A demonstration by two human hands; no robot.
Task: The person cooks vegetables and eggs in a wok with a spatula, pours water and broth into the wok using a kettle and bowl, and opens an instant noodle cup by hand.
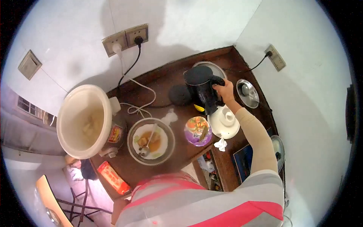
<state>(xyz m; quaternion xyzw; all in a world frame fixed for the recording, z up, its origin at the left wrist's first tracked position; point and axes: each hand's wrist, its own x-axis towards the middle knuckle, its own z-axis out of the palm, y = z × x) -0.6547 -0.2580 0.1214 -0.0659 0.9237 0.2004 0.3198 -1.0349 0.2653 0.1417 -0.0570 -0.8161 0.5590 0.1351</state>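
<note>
My right hand (225, 92) is closed around the handle of a black electric kettle (201, 90), which stands slightly tilted over the back right of the table. Beside the kettle lies its round black base (180, 95), apart from it. In front are an instant noodle tub (198, 131) with a purple and orange printed lid, and a cream pot lid (228, 128) with a knob. My left hand (119, 208) shows only in part at the bottom edge, low beside my body and near the table's front left corner. Its fingers are hidden.
A cream electric pot (106, 125) stands at the left with food inside. Next to it is a bowl (171, 147) with soup and a spoon. A red packet (113, 178) lies at the front edge. A metal bowl (254, 99) sits far right. Cords (145, 87) cross the back.
</note>
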